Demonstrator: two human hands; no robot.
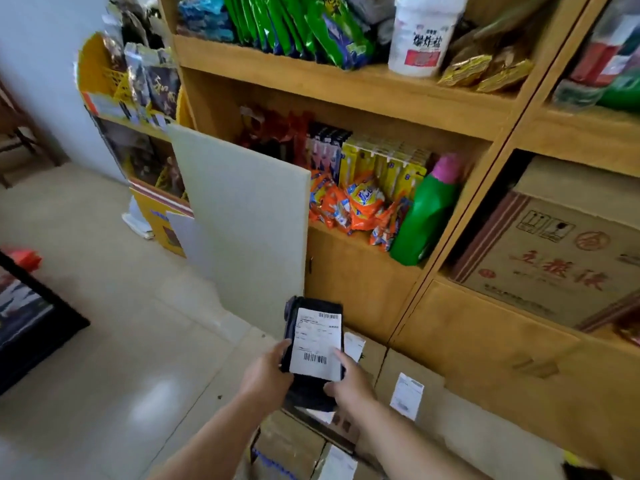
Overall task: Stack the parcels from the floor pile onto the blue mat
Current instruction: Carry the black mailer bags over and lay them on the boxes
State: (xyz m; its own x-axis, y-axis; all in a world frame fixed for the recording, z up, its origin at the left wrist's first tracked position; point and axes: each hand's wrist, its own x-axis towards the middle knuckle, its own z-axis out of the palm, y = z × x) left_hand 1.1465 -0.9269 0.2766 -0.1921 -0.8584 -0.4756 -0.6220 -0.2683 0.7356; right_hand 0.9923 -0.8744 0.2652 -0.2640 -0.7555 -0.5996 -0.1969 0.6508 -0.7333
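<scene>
A small black parcel (313,348) with a white shipping label is held up in both hands over the floor pile. My left hand (266,372) grips its left edge. Its lower right edge is gripped by my right hand (348,379), with a finger lying on the label. Below the hands lie several cardboard parcels (398,386), some with white labels, against the foot of the shelf. Another brown box (287,448) sits at the bottom edge between my forearms. No blue mat is in view.
Wooden shelves (346,88) full of packaged goods stand right behind the pile. A white board (242,216) leans on the shelf to the left. A yellow display rack (145,150) stands further left, and a dark framed object (31,323) lies at the left edge.
</scene>
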